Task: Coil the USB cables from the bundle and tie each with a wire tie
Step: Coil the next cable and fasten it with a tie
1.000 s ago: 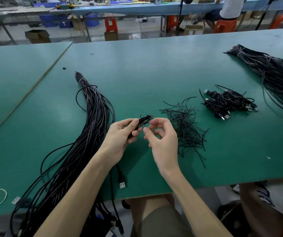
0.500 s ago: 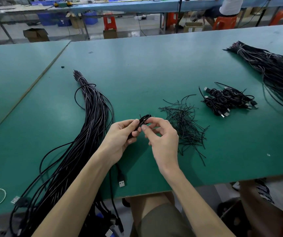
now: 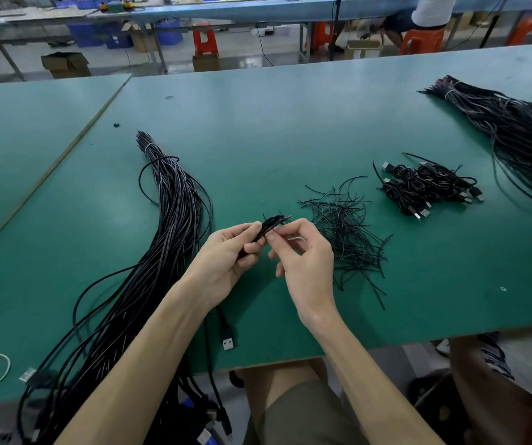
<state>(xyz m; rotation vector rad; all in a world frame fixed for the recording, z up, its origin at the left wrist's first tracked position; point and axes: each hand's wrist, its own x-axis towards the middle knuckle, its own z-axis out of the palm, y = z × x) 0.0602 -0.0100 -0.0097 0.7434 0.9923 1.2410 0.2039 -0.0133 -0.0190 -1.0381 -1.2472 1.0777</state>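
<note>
Few done: a small pile of tied coils [image 3: 425,187] lies right on the worktop [image 3: 290,123]. At centre, left hand [image 3: 226,252] grips a coiled cable [image 3: 271,222] and right hand [image 3: 303,261] pinches its wire tie [image 3: 285,218], prob. mid-twist. The big bundle [image 3: 174,220] at left remains.

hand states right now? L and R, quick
Left hand: closed, holding the coil.
Right hand: closed, apparently pinching the tie at the coil.
</note>
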